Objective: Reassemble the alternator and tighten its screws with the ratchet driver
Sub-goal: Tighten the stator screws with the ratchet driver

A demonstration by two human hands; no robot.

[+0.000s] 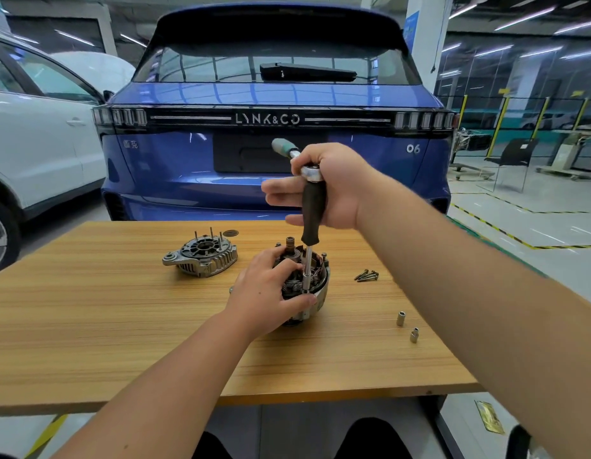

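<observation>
i count one alternator body (304, 283) mid-counter (88, 326), one end cover (201, 256), two sockets (401, 318), several screws (367, 275). my left hand (267, 293) fingers wrap the body; right hand (333, 187) fingers grip the upright ratchet driver (312, 210).

The scene is brightly lit by ceiling strip lights (525, 17); edges are bowed by wide-angle distortion, and slight softness is seen throughout.

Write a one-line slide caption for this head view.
Left hand steadies the alternator while right hand holds the ratchet driver upright on it.
</observation>
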